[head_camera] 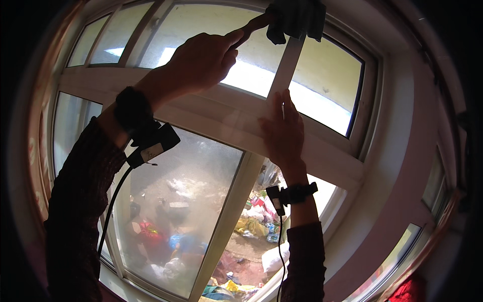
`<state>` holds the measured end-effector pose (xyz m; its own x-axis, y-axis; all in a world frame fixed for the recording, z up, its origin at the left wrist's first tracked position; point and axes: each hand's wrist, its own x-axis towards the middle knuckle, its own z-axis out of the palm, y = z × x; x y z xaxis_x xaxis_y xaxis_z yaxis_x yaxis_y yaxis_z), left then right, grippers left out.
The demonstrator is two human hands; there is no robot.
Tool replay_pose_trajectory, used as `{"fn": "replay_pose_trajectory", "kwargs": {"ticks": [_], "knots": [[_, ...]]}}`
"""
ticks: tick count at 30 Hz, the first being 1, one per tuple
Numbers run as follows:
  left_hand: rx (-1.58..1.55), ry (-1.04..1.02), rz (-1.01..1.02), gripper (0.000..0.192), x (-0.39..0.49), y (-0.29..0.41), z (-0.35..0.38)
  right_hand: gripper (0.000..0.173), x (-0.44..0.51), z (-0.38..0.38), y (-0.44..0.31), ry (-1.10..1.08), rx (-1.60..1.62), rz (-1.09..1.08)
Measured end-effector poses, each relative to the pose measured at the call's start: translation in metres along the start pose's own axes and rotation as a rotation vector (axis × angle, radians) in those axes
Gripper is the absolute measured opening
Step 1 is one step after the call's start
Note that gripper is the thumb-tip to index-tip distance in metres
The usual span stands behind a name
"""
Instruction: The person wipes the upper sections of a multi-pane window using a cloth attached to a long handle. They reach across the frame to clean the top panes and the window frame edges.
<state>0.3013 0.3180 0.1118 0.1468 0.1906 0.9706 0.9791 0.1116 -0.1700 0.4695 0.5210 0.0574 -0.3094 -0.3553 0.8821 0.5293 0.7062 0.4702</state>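
My left hand [205, 60] grips the dark handle [254, 27] of a tool, raised at the upper window panes. Dark cloth [296, 19] hangs over the tool's far end, against the top of the upright window bar [285, 71]. What lies under the cloth is hidden. My right hand [283, 130] is raised against the lower end of that bar, where it meets the wide crossbar [219, 109]. Its fingers point upward, and whether they grip anything is not clear. Both wrists wear dark straps with small cabled devices.
Below the crossbar is a sliding window with a hazy, mesh-like panel [181, 211]. To its right, an opening shows bags and litter [253, 226] on the ground outside. Curtains [37, 162] hang at the left edge. Black cables run down from both wrist devices.
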Motion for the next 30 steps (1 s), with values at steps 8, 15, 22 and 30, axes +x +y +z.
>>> {"fn": "replay_pose_trajectory", "kwargs": {"ticks": [8,15,22,30], "knots": [[0.07,0.003,-0.049,0.056,-0.036,0.004,0.022,0.069,-0.003,0.007,0.003,-0.001,-0.021,0.018],[0.132,-0.007,-0.065,0.061,-0.02,-0.02,0.035,0.068,-0.004,0.004,0.002,-0.031,-0.133,0.013],[0.242,0.01,-0.212,0.058,-0.058,-0.104,0.028,0.068,-0.005,0.004,0.002,-0.031,-0.135,-0.003],[-0.023,0.096,-0.044,0.057,-0.054,-0.121,0.036,0.068,-0.005,0.007,0.0,-0.049,-0.128,0.029]]}}
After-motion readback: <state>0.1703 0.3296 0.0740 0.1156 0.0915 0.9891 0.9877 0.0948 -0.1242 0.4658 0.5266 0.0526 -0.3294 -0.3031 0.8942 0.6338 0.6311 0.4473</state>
